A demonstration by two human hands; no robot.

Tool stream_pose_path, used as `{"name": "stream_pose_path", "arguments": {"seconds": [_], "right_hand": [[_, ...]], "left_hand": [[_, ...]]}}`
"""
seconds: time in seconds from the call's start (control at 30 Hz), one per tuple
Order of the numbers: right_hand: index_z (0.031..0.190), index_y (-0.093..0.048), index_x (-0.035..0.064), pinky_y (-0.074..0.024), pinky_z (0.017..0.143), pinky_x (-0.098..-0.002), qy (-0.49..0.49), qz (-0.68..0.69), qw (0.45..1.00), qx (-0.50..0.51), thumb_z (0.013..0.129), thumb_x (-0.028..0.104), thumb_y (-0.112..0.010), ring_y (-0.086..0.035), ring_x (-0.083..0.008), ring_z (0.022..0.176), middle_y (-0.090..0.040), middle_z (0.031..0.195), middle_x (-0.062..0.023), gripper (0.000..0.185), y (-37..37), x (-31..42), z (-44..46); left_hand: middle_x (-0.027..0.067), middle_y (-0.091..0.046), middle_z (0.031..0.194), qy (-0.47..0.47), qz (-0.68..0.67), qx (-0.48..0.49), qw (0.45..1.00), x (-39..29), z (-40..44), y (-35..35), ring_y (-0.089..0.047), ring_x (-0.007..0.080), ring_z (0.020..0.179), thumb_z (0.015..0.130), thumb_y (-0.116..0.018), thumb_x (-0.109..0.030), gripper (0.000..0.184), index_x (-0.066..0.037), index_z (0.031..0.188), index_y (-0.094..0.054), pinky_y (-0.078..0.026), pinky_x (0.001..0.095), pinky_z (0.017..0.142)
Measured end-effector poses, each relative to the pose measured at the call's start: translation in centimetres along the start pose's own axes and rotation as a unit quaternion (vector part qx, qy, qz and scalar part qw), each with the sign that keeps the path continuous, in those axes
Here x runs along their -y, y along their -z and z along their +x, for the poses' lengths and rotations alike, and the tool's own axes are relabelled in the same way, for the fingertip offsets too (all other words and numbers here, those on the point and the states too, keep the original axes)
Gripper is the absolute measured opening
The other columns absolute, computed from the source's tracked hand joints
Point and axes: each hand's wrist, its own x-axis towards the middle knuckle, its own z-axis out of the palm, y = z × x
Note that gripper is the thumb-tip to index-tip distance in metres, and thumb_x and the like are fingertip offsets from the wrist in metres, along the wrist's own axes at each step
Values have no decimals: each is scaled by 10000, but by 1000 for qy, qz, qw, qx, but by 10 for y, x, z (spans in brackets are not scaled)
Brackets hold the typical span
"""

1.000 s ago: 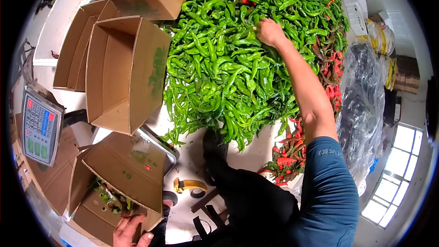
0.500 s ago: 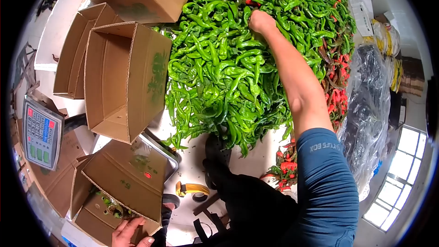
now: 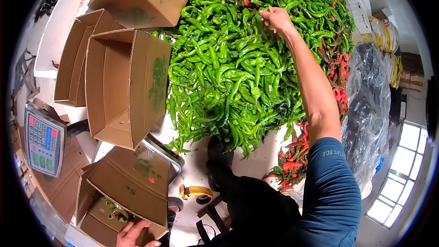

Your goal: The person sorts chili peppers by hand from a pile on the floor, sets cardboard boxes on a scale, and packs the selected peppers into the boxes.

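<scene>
A wide pile of green peppers (image 3: 228, 77) fills the centre. Over its upper part is my right hand (image 3: 275, 19), fingers curled together; whatever they hold is too small to make out. My left hand (image 3: 132, 234) rests at the lower left on the edge of an open cardboard box (image 3: 132, 178), its fingers over the flap and the thumb below. Inside that box lie a few green peppers (image 3: 118, 212), partly hidden by the flap.
Empty cardboard boxes (image 3: 109, 82) stand left of the pile, near a scale display (image 3: 44, 142). Red peppers (image 3: 292, 164) lie right and below. A yellow tape dispenser (image 3: 196, 193) is on the floor. Plastic-wrapped goods (image 3: 366, 110) stand at the right.
My right hand first moved left and down into the peppers, then came back up and right, above them. My left hand stays at the box edge. The view has shifted slightly.
</scene>
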Motion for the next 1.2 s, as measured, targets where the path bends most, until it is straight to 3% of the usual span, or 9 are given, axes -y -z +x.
{"name": "stream_pose_path", "arguments": {"seconds": [0.17, 0.3, 0.33, 0.43, 0.6, 0.73, 0.87, 1.03, 1.2], "right_hand": [[983, -723, 1, -326, 404, -243, 53, 76, 996, -12, 921, 132, -672, -470, -70, 518, -603, 667, -18, 153, -15, 17, 11], [1019, -736, 60, -521, 612, -392, 184, -280, 937, -101, 879, 260, -678, -679, -287, 693, -716, 811, -145, 251, -28, 28, 37], [1005, -726, 91, -535, 778, -443, 210, -329, 917, -78, 864, 304, -664, -687, -375, 871, -720, 909, -171, 262, -35, 31, 41], [957, -724, 79, -546, 801, -489, 271, -480, 833, -43, 897, 232, -598, -687, -370, 933, -721, 969, -175, 207, -55, 45, 34], [974, -730, 79, -554, 800, -480, 177, -611, 771, 5, 856, 149, -540, -690, -381, 954, -715, 1024, -199, 235, -67, 47, 51], [934, -736, 87, -550, 800, -456, 257, -528, 809, -13, 868, 191, -565, -686, -363, 940, -724, 995, -169, 210, -57, 32, 52], [920, -726, 61, -531, 777, -407, 265, -268, 925, -48, 892, 226, -663, -700, -285, 875, -735, 937, -146, 179, -33, 10, 49], [993, -714, -5, -479, 579, -275, 120, -173, 977, -17, 952, 309, -658, -550, -88, 615, -655, 744, -29, 322, 19, 32, -100], [998, -697, 16, -474, 611, -266, -113, -149, 978, 97, 969, 308, -642, -560, -99, 654, -642, 782, -15, 298, 36, -53, -303]], "left_hand": [[159, -671, 1107, 11, -15, -1, 1000, 3, -1, 1, -659, 286, 1013, 810, -819, -273, 568, -54, 1292, -612, -519, 362, 871], [167, -670, 1134, 20, -4, 17, 1000, 2, 1, 4, -656, 300, 1043, 801, -825, -289, 589, -55, 1296, -610, -516, 366, 892], [166, -670, 1134, 23, -6, 20, 1000, 2, 2, 5, -656, 302, 1046, 797, -827, -286, 593, -56, 1297, -609, -516, 368, 893], [166, -669, 1139, 26, -8, 19, 999, 2, 2, 6, -657, 308, 1053, 785, -832, -280, 604, -57, 1300, -609, -517, 372, 899], [168, -671, 1142, 17, 0, 32, 999, 9, 4, 7, -656, 316, 1068, 777, -834, -275, 603, -62, 1296, -612, -518, 378, 910], [167, -677, 1132, 15, -19, 22, 999, 9, 3, 9, -656, 320, 1063, 805, -810, -286, 562, -68, 1287, -619, -517, 382, 911], [167, -684, 1124, 44, -38, 3, 998, 9, 5, 12, -658, 310, 1054, 847, -774, -289, 509, -76, 1284, -623, -513, 380, 913], [167, -688, 1138, 28, -31, -14, 999, 18, -2, 15, -647, 274, 1079, 888, -734, -242, 482, -42, 1307, -605, -489, 360, 942], [124, -653, 1209, 67, -110, -16, 992, 29, -7, 13, -609, 196, 1113, 913, -705, -123, 456, 8, 1332, -583, -461, 320, 991]]}}
